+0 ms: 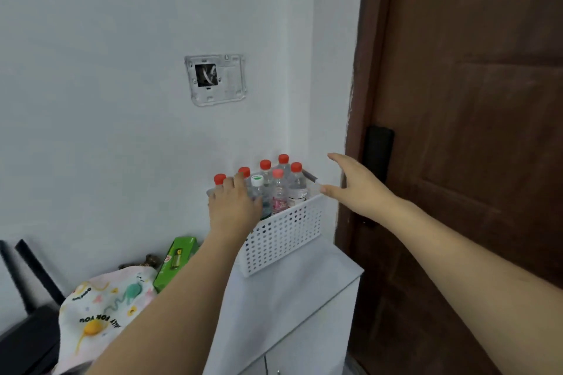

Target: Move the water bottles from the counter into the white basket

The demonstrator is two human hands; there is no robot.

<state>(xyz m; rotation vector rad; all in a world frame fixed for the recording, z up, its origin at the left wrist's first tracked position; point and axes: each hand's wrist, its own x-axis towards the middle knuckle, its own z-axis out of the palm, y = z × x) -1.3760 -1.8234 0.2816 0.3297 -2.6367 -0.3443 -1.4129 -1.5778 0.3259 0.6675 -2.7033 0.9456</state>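
Left hand [234, 207]: over the left end of the white basket [285, 237], fingers curled around a red-capped bottle [243, 175]; grip seems closed on it, though the palm side is hidden.
Right hand [353, 186]: grip wide, fingers spread, holding nothing, just beside the right end of the basket.
Water bottles [280, 189]: upright in the basket, near the far right corner of the tabletop [292, 292].
Risk, tipping: crowded bottles, easy to knock a neighbour over when releasing.
Risk, sliding: basket near the right tabletop edge; a push could move it toward the door [472, 131].
Hidden: basket's left end, covered by the hand.
Unclear: left part of the tabletop, covered by the printed bag [103, 304] and green box [175, 259].
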